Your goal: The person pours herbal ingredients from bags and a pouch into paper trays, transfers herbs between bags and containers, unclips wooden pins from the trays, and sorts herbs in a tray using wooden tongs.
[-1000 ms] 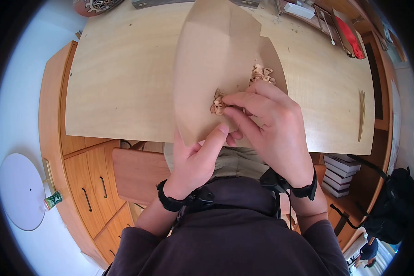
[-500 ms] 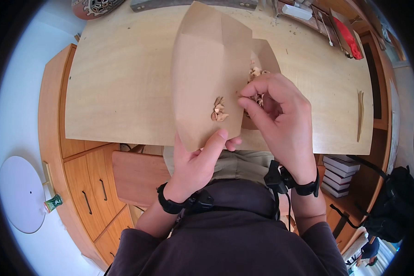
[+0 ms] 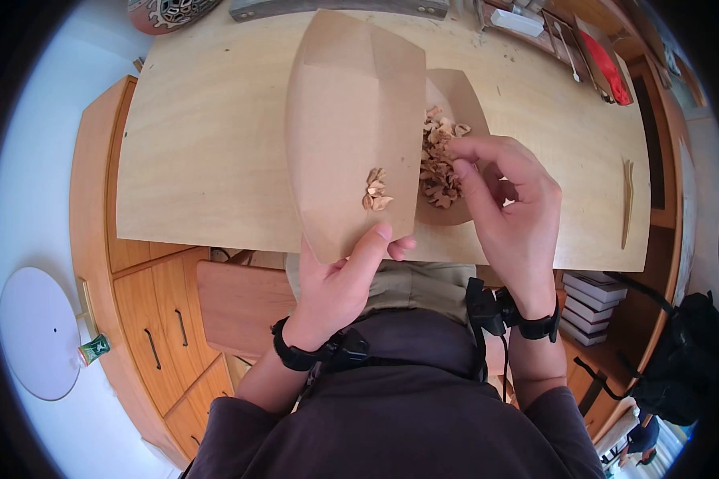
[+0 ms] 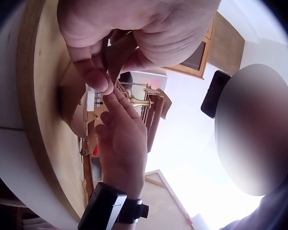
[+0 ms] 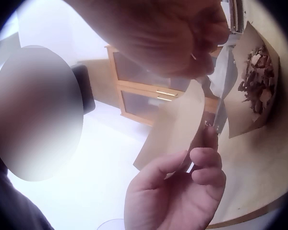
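My left hand (image 3: 345, 275) grips the near end of a folded brown paper tray (image 3: 335, 112), thumb on its inner face and fingers behind. The tray is tilted up, with a small cluster of dry, curled tan pieces (image 3: 375, 191) near its lower end. My right hand (image 3: 513, 203) is just right of it, over a second brown paper tray (image 3: 463, 92) on the table. This one holds a larger heap of brown pieces (image 5: 257, 84). The right thumb and index finger are slightly apart beside the heap, with nothing visible between them.
A light wooden table (image 3: 208, 144) carries the second tray. Thin wooden strips (image 3: 628, 203) lie near its right edge. At the back right stand a shelf with a white box (image 3: 519, 21) and a red item (image 3: 603, 68). A grey case (image 3: 335, 8) lies along the back.
My right hand has moved right, from the small cluster in the held tray to the heap in the second tray, and its pinch has loosened. The held tray has shifted slightly left.
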### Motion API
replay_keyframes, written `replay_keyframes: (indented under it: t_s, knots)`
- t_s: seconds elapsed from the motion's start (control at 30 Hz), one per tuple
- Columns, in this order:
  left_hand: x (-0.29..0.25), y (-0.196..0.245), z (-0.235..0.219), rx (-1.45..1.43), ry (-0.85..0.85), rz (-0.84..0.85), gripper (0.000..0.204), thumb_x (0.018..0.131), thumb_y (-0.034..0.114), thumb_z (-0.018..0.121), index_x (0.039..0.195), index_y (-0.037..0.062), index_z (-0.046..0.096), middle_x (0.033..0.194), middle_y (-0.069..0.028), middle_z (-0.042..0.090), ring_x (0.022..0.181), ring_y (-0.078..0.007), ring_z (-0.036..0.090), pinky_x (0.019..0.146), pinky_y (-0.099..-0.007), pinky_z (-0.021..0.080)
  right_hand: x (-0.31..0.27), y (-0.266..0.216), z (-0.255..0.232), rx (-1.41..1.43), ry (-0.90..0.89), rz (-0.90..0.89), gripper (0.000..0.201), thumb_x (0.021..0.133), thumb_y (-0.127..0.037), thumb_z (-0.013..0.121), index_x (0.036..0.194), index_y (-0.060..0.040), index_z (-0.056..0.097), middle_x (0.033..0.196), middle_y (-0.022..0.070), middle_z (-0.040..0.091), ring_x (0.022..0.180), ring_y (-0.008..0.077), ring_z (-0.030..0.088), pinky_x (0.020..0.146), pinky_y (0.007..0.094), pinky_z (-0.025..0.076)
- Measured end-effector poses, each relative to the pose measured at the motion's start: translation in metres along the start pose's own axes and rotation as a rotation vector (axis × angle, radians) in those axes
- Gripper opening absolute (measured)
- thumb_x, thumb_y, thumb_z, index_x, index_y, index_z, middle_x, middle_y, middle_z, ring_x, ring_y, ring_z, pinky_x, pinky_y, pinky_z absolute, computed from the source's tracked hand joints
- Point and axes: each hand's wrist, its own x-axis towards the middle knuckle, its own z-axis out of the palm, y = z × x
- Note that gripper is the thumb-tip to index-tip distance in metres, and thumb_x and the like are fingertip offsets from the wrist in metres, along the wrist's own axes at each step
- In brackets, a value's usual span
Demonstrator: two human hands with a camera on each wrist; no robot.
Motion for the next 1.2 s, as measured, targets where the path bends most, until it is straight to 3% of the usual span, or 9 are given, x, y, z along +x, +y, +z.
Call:
replay_keyframes:
  t_s: [0.1,0.2,0.3,0.5,0.93,1.13,1.2]
  knots:
    - [0.000,-0.002,-0.001,-0.001,0.000,-0.004,0.021,0.100,0.000,0.057,0.121,-0.0045,0.058,0.106,-0.0130,0.069,0.087,-0.0207,0.072,0.073,-0.0322,0.059,0.002,-0.002,0.002,-0.064,0.065,-0.083,0.021,0.085,0.003,0.074,0.105,-0.0033,0.074,0.092,0.0014,0.066,0.065,0.0054,0.051,0.057,0.0195,0.040]
    - [0.000,-0.001,-0.001,0.082,-0.047,-0.006,0.022,0.100,0.000,0.056,0.122,-0.0047,0.057,0.107,-0.0125,0.068,0.087,-0.0205,0.072,0.073,-0.0324,0.060,0.002,-0.001,0.016,-0.121,0.015,-0.383,0.022,0.079,0.003,0.078,0.100,-0.0052,0.077,0.088,0.0054,0.064,0.070,0.0159,0.061,0.059,0.0280,0.048]
    - [0.000,-0.001,-0.001,0.076,-0.077,-0.030,0.026,0.100,-0.001,0.054,0.126,-0.0048,0.054,0.114,-0.0126,0.066,0.091,-0.0198,0.071,0.075,-0.0321,0.061,0.001,-0.005,0.023,-0.130,-0.097,-0.268,0.021,0.080,0.002,0.077,0.100,-0.0053,0.077,0.086,0.0063,0.063,0.072,0.0197,0.064,0.062,0.0321,0.051]
    - [0.004,0.004,0.004,0.109,-0.089,-0.070,0.034,0.100,-0.002,0.053,0.133,-0.0036,0.047,0.122,-0.0133,0.061,0.103,-0.0192,0.068,0.083,-0.0336,0.063,0.005,-0.005,0.023,-0.179,-0.105,-0.297,0.015,0.080,-0.001,0.077,0.095,-0.0038,0.075,0.083,0.0074,0.062,0.072,0.0251,0.063,0.063,0.0346,0.051]
    - [0.002,0.002,0.001,0.132,-0.098,-0.079,0.036,0.100,-0.001,0.053,0.135,-0.0031,0.041,0.120,-0.0137,0.061,0.095,-0.0192,0.070,0.077,-0.0311,0.061,0.004,-0.006,0.021,-0.205,-0.109,-0.185,0.012,0.080,-0.004,0.079,0.089,-0.0032,0.071,0.082,0.0065,0.061,0.069,0.0210,0.061,0.060,0.0323,0.047]
    - [-0.001,0.001,-0.001,0.131,-0.076,-0.059,0.028,0.101,0.000,0.055,0.127,-0.0045,0.050,0.113,-0.0137,0.065,0.090,-0.0196,0.071,0.075,-0.0307,0.060,0.000,-0.003,0.012,-0.167,-0.036,-0.246,0.011,0.081,-0.001,0.078,0.089,-0.0017,0.070,0.079,0.0050,0.060,0.067,0.0163,0.058,0.059,0.0293,0.045]
    - [-0.001,0.001,-0.002,0.109,-0.046,-0.062,0.025,0.101,0.000,0.055,0.125,-0.0050,0.052,0.111,-0.0136,0.066,0.088,-0.0195,0.072,0.074,-0.0304,0.059,-0.002,-0.002,0.005,-0.192,0.039,-0.156,0.011,0.083,0.000,0.077,0.092,-0.0006,0.071,0.080,0.0037,0.061,0.069,0.0119,0.059,0.059,0.0265,0.044]
